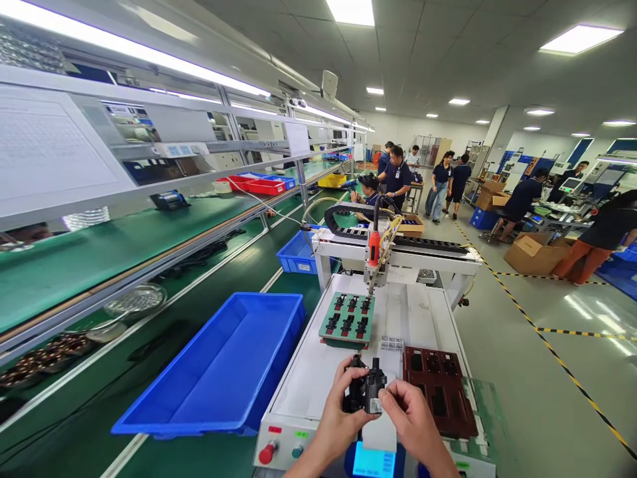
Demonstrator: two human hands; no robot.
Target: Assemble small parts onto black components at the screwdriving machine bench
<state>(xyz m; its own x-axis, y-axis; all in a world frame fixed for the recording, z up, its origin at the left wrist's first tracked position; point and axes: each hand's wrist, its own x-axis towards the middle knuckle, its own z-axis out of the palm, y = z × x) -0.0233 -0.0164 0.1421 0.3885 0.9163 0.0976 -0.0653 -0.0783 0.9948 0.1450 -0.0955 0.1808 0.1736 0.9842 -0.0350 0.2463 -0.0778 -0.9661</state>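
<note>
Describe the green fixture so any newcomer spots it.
Start at the white gantry machine, right of the large blue tray. On it, beyond the left hand, sits the green fixture. Black parts sit on it in two rows of three; its neighbour is a maroon fixture.

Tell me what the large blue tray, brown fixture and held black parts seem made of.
Large blue tray: probably moulded plastic, softly glossy, evenly coloured. Brown fixture: perhaps resin board, fairly smooth, with cutouts. Black parts: likely plastic, fairly dull, mostly dark; metal isn't ruled out.
</note>
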